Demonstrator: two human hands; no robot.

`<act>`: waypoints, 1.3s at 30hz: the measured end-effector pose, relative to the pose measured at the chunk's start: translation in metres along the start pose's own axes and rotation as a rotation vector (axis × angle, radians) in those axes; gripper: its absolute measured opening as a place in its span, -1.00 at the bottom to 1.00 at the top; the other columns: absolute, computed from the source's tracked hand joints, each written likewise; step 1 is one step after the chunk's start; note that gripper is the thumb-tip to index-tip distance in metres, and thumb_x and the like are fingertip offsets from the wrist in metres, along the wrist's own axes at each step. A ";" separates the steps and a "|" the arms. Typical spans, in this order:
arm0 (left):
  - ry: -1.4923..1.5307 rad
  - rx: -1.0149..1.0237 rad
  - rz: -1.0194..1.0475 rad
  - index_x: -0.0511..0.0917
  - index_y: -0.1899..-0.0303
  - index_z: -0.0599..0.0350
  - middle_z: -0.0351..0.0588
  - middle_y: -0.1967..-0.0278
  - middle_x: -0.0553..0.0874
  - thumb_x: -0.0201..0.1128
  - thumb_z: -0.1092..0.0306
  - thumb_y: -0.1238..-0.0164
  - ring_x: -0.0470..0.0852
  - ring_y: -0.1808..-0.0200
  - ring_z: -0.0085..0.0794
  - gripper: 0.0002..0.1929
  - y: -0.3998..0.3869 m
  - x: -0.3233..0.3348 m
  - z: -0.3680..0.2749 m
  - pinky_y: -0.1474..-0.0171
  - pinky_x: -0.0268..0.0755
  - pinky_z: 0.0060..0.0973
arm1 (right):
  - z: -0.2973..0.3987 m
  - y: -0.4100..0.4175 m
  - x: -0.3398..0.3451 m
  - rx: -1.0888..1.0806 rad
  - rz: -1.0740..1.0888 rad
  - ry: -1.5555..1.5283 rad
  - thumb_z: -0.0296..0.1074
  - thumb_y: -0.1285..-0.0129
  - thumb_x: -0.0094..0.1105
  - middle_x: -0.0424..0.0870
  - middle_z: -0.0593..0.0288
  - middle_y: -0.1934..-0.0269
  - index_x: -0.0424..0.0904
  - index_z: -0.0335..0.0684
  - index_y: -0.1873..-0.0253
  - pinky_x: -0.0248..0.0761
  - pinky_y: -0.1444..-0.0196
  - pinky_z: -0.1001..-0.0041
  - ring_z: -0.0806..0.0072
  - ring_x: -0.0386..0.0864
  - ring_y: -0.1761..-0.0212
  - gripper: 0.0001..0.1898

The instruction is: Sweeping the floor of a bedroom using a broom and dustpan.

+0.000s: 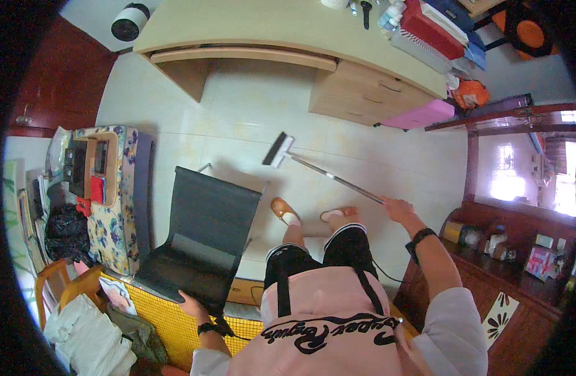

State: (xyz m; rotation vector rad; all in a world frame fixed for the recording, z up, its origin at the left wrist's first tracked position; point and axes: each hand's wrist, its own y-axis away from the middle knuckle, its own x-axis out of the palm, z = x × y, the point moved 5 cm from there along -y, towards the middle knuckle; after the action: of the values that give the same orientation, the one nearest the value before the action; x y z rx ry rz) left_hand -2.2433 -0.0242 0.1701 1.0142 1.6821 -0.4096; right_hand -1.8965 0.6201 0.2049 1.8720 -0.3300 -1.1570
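My right hand [399, 210] grips the metal handle [337, 177] of a floor broom near its upper end. The broom's white head with dark bristles [277, 149] rests tilted on the pale tiled floor, ahead of my feet. Down at the lower left, my left hand [193, 304] holds the edge of a black chair's seat [189, 272]; part of its grip is hidden. The chair's dark backrest [213, 207] faces the open floor, and one metal leg shows past its top edge.
A desk [269, 23] with a drawer unit [363, 91] stands ahead. A pink suitcase [422, 114] leans beside the drawers. On the left is a flower-patterned padded piece [111, 235]. To the right stands a dark wooden cabinet [462, 272] with a mirror [518, 174]. A cable [386, 274] lies near my leg.
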 end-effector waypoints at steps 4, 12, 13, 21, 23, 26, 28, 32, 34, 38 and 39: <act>0.018 0.012 -0.001 0.40 0.23 0.58 0.31 0.27 0.53 0.03 -0.15 -0.06 0.51 0.24 0.04 -0.30 0.019 -0.004 -0.024 0.15 0.32 -0.22 | -0.088 0.013 0.037 0.088 0.127 -0.004 -0.15 -0.22 -0.26 0.47 0.15 0.08 0.14 0.25 -0.18 0.29 0.05 0.17 0.17 0.43 0.07 -0.60; 0.158 -0.142 0.049 0.41 0.25 0.58 0.24 0.27 0.54 0.14 -0.18 0.04 0.53 0.28 -0.09 -0.27 0.001 0.002 0.002 0.17 0.35 -0.29 | -0.182 0.060 0.057 0.110 0.055 0.063 -0.22 -0.18 -0.26 0.47 0.10 0.09 0.21 0.19 -0.15 0.30 0.07 0.18 0.17 0.44 0.10 -0.60; 0.164 -0.143 0.038 0.41 0.25 0.58 0.24 0.27 0.54 0.14 -0.18 0.04 0.53 0.28 -0.09 -0.27 -0.006 0.002 0.012 0.17 0.35 -0.29 | -0.181 0.063 0.053 0.122 0.020 0.065 -0.22 -0.17 -0.26 0.48 0.09 0.10 0.22 0.18 -0.14 0.31 0.07 0.19 0.17 0.44 0.10 -0.61; -0.015 -0.037 0.263 0.44 0.28 0.47 0.08 0.32 0.56 0.21 -0.09 0.06 0.53 0.38 -0.28 -0.38 0.003 -0.015 -0.032 0.28 0.39 -0.36 | -0.162 0.064 0.031 0.113 0.042 0.059 -0.23 -0.15 -0.27 0.51 0.10 0.16 0.29 0.13 -0.09 0.34 0.11 0.20 0.13 0.47 0.15 -0.63; 0.268 -0.054 0.300 0.45 0.30 0.38 -0.02 0.34 0.56 0.22 -0.04 0.04 0.53 0.41 -0.35 -0.46 0.006 -0.001 -0.038 0.36 0.39 -0.42 | -0.170 0.055 0.039 0.052 -0.031 0.019 -0.22 -0.14 -0.24 0.53 0.11 0.20 0.34 0.10 -0.02 0.34 0.14 0.18 0.13 0.48 0.17 -0.67; 0.814 -0.132 0.780 0.47 0.27 0.18 -0.14 0.38 0.56 0.20 0.12 0.00 0.54 0.43 -0.42 -0.66 0.052 0.027 -0.090 0.44 0.41 -0.48 | -0.152 0.067 0.025 0.098 0.045 0.058 -0.25 -0.14 -0.21 0.52 0.14 0.16 0.37 0.00 0.08 0.38 0.17 0.23 0.21 0.49 0.16 -0.75; 0.714 -0.108 0.842 0.47 0.27 0.15 -0.16 0.38 0.56 0.20 0.14 0.00 0.54 0.42 -0.45 -0.68 0.088 0.023 -0.141 0.44 0.40 -0.48 | -0.154 0.069 0.035 0.105 -0.047 0.019 -0.24 -0.14 -0.20 0.53 0.16 0.20 0.39 0.01 0.09 0.39 0.19 0.25 0.22 0.50 0.17 -0.75; 0.629 -0.044 1.004 0.46 0.27 0.09 -0.22 0.40 0.56 0.22 0.20 0.00 0.52 0.36 -0.56 -0.73 0.107 0.044 -0.208 0.39 0.37 -0.55 | -0.147 0.073 0.042 0.152 -0.051 -0.012 -0.20 -0.15 -0.19 0.55 0.17 0.27 0.36 0.12 0.01 0.37 0.19 0.25 0.22 0.50 0.21 -0.71; 0.657 0.003 1.046 0.47 0.27 0.10 -0.22 0.40 0.56 0.20 0.22 -0.03 0.52 0.35 -0.55 -0.75 0.118 0.060 -0.257 0.31 0.39 -0.55 | -0.139 0.080 0.044 0.195 -0.053 -0.028 -0.19 -0.15 -0.18 0.55 0.19 0.25 0.36 0.12 0.00 0.37 0.18 0.25 0.23 0.50 0.19 -0.71; 0.778 0.166 1.205 0.46 0.30 0.17 -0.18 0.40 0.56 0.13 0.22 -0.14 0.54 0.34 -0.49 -0.78 0.139 0.089 -0.371 0.20 0.42 -0.51 | -0.143 0.077 0.074 0.269 -0.131 -0.115 -0.25 -0.09 -0.10 0.57 0.20 0.28 0.48 -0.04 0.17 0.40 0.21 0.30 0.25 0.53 0.20 -0.77; 0.787 0.200 1.253 0.46 0.30 0.19 -0.16 0.41 0.56 0.11 0.23 -0.15 0.54 0.35 -0.48 -0.78 0.132 0.103 -0.396 0.21 0.43 -0.51 | -0.140 0.078 0.079 0.274 -0.125 -0.116 -0.25 -0.09 -0.10 0.57 0.20 0.28 0.48 -0.04 0.17 0.40 0.21 0.30 0.25 0.53 0.20 -0.77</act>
State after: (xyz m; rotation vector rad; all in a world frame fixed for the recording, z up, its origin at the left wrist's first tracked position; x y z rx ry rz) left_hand -2.3882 0.3730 0.2492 2.3083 1.2647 0.7499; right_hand -1.7230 0.6028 0.2451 2.0898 -0.4615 -1.3645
